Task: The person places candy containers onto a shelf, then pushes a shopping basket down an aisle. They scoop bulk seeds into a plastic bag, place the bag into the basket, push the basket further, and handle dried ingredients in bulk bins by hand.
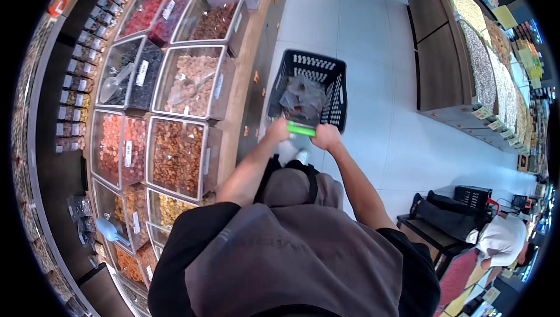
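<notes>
Both of my hands grip the bright green handle [301, 129] of a black shopping basket [335, 86] in front of me. My left hand [279, 129] is closed round the handle's left end. At its right end, my right hand [326, 136] is wrapped round it too. Inside the basket lies a clear plastic bag [304, 96]; I cannot make out its brownish contents. The basket is over the tiled floor, close to the wooden edge of the bin display on my left.
Clear bins [177, 156] of dried fruit line the left side, with scoops [111, 230] in some. Across the aisle stands a wooden display [442, 66] with open bulk goods. At the lower right a person in a white shirt [500, 240] bends over bins, near another black basket [472, 196].
</notes>
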Action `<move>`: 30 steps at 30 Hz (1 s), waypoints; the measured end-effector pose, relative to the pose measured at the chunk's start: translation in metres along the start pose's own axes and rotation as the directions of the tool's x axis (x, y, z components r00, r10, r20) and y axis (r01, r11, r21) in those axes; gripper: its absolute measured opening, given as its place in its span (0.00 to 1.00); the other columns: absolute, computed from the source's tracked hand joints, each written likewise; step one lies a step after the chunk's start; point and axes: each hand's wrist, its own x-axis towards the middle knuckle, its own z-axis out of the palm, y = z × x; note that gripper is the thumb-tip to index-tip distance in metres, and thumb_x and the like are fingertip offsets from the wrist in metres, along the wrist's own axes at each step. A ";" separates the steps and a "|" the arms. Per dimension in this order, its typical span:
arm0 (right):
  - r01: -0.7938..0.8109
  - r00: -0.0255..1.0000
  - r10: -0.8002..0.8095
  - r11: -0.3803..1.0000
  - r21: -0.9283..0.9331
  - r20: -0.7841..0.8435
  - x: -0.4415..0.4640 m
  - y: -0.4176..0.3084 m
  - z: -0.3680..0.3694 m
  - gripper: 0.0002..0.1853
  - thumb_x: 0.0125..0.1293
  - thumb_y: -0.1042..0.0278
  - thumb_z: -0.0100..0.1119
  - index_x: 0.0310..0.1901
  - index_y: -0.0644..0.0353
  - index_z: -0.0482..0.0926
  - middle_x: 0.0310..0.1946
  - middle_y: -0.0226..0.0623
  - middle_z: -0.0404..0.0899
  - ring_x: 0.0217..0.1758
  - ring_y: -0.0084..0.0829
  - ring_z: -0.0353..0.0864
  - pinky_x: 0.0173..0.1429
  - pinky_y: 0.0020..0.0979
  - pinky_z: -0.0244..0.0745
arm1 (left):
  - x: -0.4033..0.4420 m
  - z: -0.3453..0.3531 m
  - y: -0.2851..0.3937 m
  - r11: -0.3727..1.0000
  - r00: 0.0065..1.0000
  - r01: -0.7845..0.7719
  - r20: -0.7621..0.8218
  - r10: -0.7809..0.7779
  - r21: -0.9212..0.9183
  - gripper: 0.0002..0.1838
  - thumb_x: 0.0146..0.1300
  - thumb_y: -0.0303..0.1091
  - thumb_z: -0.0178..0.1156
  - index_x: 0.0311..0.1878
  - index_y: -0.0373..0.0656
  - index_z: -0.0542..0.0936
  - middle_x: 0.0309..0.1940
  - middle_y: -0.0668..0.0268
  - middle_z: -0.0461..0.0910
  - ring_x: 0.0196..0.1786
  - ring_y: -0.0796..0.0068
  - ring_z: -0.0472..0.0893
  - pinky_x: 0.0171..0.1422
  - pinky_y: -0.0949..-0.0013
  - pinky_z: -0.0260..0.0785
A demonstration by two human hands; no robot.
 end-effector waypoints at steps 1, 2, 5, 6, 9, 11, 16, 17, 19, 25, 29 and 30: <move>0.014 1.000 -0.014 1.000 -0.013 -0.012 0.013 0.007 -0.007 0.20 0.58 0.51 0.57 0.32 0.62 0.87 0.32 0.54 0.86 0.39 0.51 0.88 0.47 0.47 0.83 | 0.006 -0.005 0.010 0.990 0.991 0.089 -0.089 -0.099 -0.112 0.14 0.55 0.29 0.62 0.45 0.45 0.87 0.51 0.47 0.83 0.59 0.51 0.80 0.64 0.53 0.73; 0.016 1.000 -0.016 1.000 -0.019 -0.005 0.027 0.015 -0.015 0.20 0.58 0.51 0.57 0.32 0.62 0.87 0.32 0.54 0.86 0.39 0.51 0.88 0.47 0.47 0.83 | 0.026 -0.003 0.008 0.994 0.988 0.056 -0.138 -0.069 -0.097 0.14 0.55 0.28 0.62 0.46 0.44 0.87 0.51 0.47 0.83 0.59 0.50 0.80 0.64 0.53 0.73; 0.036 0.999 -0.035 0.999 0.002 -0.038 0.068 0.035 -0.035 0.19 0.58 0.52 0.58 0.31 0.60 0.88 0.30 0.53 0.86 0.37 0.51 0.87 0.46 0.47 0.83 | 0.071 -0.027 0.016 0.998 0.990 0.018 -0.136 -0.027 -0.061 0.16 0.55 0.28 0.60 0.47 0.43 0.87 0.51 0.47 0.83 0.59 0.48 0.80 0.64 0.53 0.73; 0.031 0.999 -0.031 1.000 -0.003 -0.040 0.081 0.041 -0.041 0.19 0.58 0.52 0.58 0.30 0.60 0.88 0.29 0.53 0.85 0.36 0.51 0.87 0.46 0.47 0.83 | 0.086 -0.032 0.017 0.999 0.996 0.006 -0.089 -0.010 -0.040 0.16 0.55 0.28 0.59 0.47 0.43 0.87 0.51 0.46 0.83 0.59 0.48 0.80 0.65 0.53 0.73; 0.030 0.999 -0.030 1.000 -0.006 -0.023 0.124 0.059 -0.063 0.18 0.58 0.52 0.58 0.31 0.59 0.88 0.29 0.52 0.86 0.36 0.51 0.87 0.46 0.47 0.83 | 0.129 -0.049 0.029 0.999 0.985 -0.040 -0.167 0.045 0.029 0.16 0.55 0.27 0.58 0.47 0.42 0.87 0.50 0.46 0.83 0.58 0.47 0.80 0.64 0.52 0.73; 0.031 0.998 -0.032 0.999 -0.006 -0.053 0.155 0.073 -0.080 0.17 0.59 0.53 0.58 0.33 0.58 0.88 0.31 0.51 0.86 0.37 0.51 0.87 0.48 0.47 0.83 | 0.161 -0.069 0.043 1.000 0.989 -0.028 -0.144 0.029 0.008 0.16 0.56 0.28 0.58 0.47 0.42 0.87 0.50 0.46 0.83 0.59 0.48 0.79 0.64 0.51 0.73; -0.039 0.999 0.038 0.999 -0.021 -0.018 0.238 0.102 -0.136 0.16 0.58 0.53 0.59 0.35 0.56 0.88 0.34 0.50 0.86 0.41 0.51 0.87 0.50 0.47 0.82 | 0.228 -0.143 0.087 0.999 0.998 0.019 -0.065 -0.021 -0.037 0.16 0.58 0.31 0.58 0.48 0.43 0.86 0.53 0.48 0.82 0.60 0.48 0.78 0.65 0.51 0.72; -0.056 0.998 0.056 0.998 -0.009 -0.002 0.254 0.104 -0.145 0.16 0.58 0.53 0.59 0.35 0.56 0.88 0.35 0.50 0.87 0.42 0.51 0.87 0.50 0.47 0.82 | 0.239 -0.156 0.092 0.997 0.995 0.046 -0.083 -0.051 -0.057 0.15 0.59 0.31 0.58 0.48 0.44 0.86 0.54 0.48 0.81 0.61 0.47 0.78 0.66 0.51 0.72; -0.083 0.997 0.083 0.997 0.004 -0.010 0.282 0.109 -0.162 0.16 0.58 0.54 0.59 0.36 0.55 0.89 0.35 0.50 0.87 0.42 0.51 0.87 0.51 0.47 0.82 | 0.287 -0.167 0.086 1.000 0.999 0.007 -0.045 -0.007 0.003 0.17 0.58 0.32 0.58 0.50 0.47 0.86 0.56 0.49 0.80 0.62 0.49 0.77 0.67 0.51 0.71; -0.120 0.988 0.121 0.993 0.023 -0.098 0.350 0.118 -0.205 0.16 0.58 0.54 0.59 0.38 0.55 0.88 0.37 0.51 0.86 0.44 0.50 0.86 0.54 0.48 0.81 | 0.352 -0.228 0.104 0.999 0.999 -0.045 -0.011 0.045 -0.003 0.18 0.58 0.32 0.59 0.53 0.45 0.84 0.57 0.47 0.79 0.61 0.45 0.79 0.63 0.48 0.74; -0.123 0.992 0.123 0.992 0.029 0.012 0.385 0.125 -0.240 0.16 0.57 0.55 0.58 0.38 0.57 0.89 0.37 0.51 0.87 0.44 0.50 0.87 0.53 0.46 0.82 | 0.395 -0.251 0.112 0.999 0.998 -0.042 0.036 0.042 0.012 0.18 0.57 0.32 0.60 0.53 0.46 0.84 0.60 0.47 0.76 0.62 0.44 0.78 0.64 0.48 0.73; -0.128 0.992 0.127 0.991 0.047 0.022 0.391 0.128 -0.247 0.16 0.57 0.55 0.58 0.38 0.57 0.89 0.37 0.51 0.87 0.44 0.50 0.87 0.53 0.46 0.82 | 0.406 -0.258 0.115 0.997 0.995 -0.064 0.073 0.061 0.033 0.18 0.57 0.32 0.61 0.52 0.46 0.84 0.59 0.48 0.76 0.63 0.45 0.77 0.65 0.48 0.73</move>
